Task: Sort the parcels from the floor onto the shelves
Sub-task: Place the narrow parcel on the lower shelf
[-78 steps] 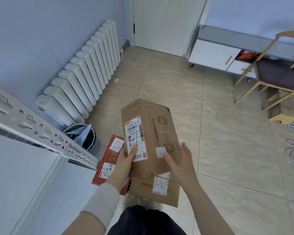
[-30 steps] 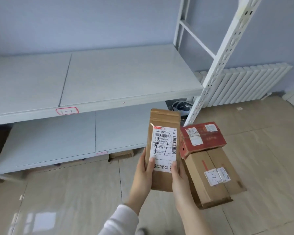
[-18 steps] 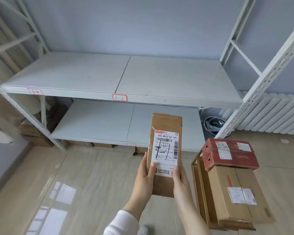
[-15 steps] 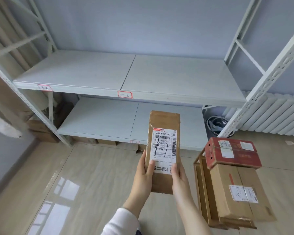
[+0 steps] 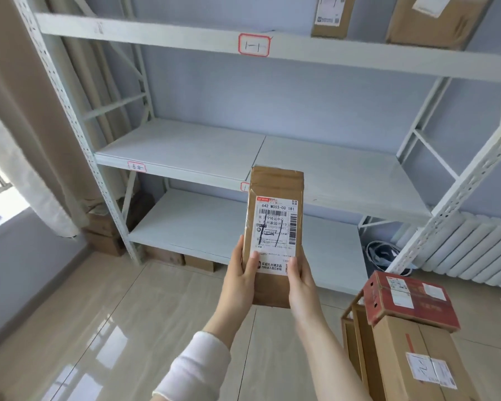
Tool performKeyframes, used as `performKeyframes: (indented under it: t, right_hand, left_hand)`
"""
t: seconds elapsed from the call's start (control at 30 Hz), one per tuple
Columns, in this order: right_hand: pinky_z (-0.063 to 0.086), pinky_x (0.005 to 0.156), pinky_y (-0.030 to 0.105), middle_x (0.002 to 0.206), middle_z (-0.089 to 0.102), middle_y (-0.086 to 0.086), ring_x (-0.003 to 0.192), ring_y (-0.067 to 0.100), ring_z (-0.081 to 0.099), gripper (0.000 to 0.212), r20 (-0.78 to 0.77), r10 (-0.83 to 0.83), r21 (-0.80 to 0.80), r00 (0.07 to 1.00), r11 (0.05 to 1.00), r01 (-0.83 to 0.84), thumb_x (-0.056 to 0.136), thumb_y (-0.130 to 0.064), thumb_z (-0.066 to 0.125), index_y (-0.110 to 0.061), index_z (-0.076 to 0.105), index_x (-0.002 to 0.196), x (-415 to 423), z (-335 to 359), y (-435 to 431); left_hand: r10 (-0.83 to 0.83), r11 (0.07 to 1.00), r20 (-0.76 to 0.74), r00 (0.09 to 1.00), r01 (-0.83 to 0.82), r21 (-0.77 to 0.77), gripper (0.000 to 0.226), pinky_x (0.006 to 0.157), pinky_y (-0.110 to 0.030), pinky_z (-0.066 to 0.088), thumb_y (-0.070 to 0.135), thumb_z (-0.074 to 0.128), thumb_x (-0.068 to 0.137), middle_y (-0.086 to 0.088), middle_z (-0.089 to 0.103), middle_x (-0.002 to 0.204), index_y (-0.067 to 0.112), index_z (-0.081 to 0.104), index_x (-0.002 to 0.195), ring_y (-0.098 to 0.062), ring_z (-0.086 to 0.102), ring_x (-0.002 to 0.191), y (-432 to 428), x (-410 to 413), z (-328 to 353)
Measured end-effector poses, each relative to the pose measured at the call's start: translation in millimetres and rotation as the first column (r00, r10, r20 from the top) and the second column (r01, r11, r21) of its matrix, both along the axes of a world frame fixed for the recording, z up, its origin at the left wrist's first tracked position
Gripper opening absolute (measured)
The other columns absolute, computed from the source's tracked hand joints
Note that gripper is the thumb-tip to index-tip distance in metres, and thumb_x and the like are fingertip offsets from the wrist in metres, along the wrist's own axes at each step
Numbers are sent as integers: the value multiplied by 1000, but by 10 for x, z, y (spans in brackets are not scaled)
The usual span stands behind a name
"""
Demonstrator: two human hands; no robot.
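Between both hands (image 5: 272, 280): upright brown parcel (image 5: 274, 227); middle shelf (image 5: 185, 149) bare.

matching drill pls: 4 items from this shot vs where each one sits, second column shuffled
Things:
1. tall brown parcel
2. red box
3. radiator
4. two brown boxes

Places:
A. on the top shelf
B. against the wall, right of the rack
C. held upright in both hands, left hand and right hand
D. on top of a brown carton on the floor

Pairs: 1-C, 2-D, 3-B, 4-A
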State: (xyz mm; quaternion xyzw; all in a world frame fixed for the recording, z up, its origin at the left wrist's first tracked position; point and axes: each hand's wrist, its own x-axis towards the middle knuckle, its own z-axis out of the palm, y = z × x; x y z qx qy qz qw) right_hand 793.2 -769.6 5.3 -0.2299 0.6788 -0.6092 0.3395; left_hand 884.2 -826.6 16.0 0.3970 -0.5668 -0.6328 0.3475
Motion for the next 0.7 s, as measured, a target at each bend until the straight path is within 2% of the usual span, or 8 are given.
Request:
performKeyframes:
  t: [0.1, 0.13, 0.23, 0.3, 0.4, 0.53, 0.6, 0.7]
  right_hand:
    - [37, 108, 44, 139, 49, -15, 126, 13, 49, 63, -98, -19, 5, 995, 1000, 20, 84, -69, 35, -41, 34, 141, 285, 165, -177]
    - [37, 108, 44, 139, 49, -16, 126, 12, 49, 62, -110, -22, -12, 994, 1000, 21, 85, -69, 35, -41, 34, 140, 402, 259, -253]
    - [39, 106, 34, 139, 49, -10, 126, 11, 48, 50, -63, -13, -126, 998, 992, 5, 96, -45, 37, -31, 34, 143, 589, 463, -403]
    - [41, 102, 25, 139, 50, -10, 125, 8, 48, 48, -88, 4, -169, 996, 986, -19, 97, -40, 37, -30, 35, 143, 696, 627, -496]
    - [43, 84, 5, 138, 49, -15, 121, 0, 48, 46, -144, 30, -235, 989, 970, -64, 98, -38, 35, -32, 33, 143, 768, 859, -660]
    - [42, 79, 10, 141, 46, -11, 124, 6, 47, 49, -152, 35, -281, 988, 957, -77, 97, -38, 35, -31, 29, 146, 743, 1198, -915]
    - [42, 80, 11, 142, 45, -12, 125, 7, 45, 50, -175, 21, -320, 984, 944, -77, 97, -39, 35, -30, 29, 146, 672, 1372, -1073]
    - [40, 98, 21, 140, 46, -13, 127, 6, 45, 47, -245, -16, -393, 969, 915, -85, 98, -39, 35, -31, 33, 144, 516, 1647, -1342]
  left_hand:
    - [-3, 999, -52, 999, 1, -54, 47, 107, -36, 40, 35, 43, 96, 11, 53, 134, 28, 35, 142, -5, 50, 123, -153, 285, 223]
    - [-13, 996, -72, 997, 7, -83, 46, 107, -35, 40, 33, 42, 97, 11, 53, 134, 27, 35, 142, -5, 50, 122, -226, 402, 317]
    - [-25, 992, -118, 993, 10, -129, 44, 105, -29, 41, 28, 40, 98, 9, 52, 134, 26, 35, 141, -6, 50, 122, -380, 606, 517]
    - [-30, 987, -136, 990, 8, -162, 44, 101, -24, 42, 29, 41, 98, 8, 53, 134, 26, 34, 142, -6, 50, 122, -501, 725, 657]
    - [-30, 980, -169, 985, -4, -197, 43, 96, -22, 45, 31, 41, 97, 9, 55, 130, 28, 35, 140, -6, 52, 119, -670, 807, 859]
    - [-30, 969, -217, 976, -25, -246, 43, 104, -37, 43, 31, 42, 97, 7, 56, 131, 26, 38, 139, -9, 53, 120, -934, 786, 1153]
    - [-36, 962, -242, 970, -32, -271, 44, 104, -37, 43, 33, 42, 96, 8, 56, 131, 27, 37, 140, -10, 53, 120, -1091, 720, 1332]
    - [-60, 934, -277, 959, -44, -354, 42, 102, -30, 44, 31, 41, 97, 9, 55, 131, 27, 37, 139, -8, 52, 121, -1338, 574, 1635]
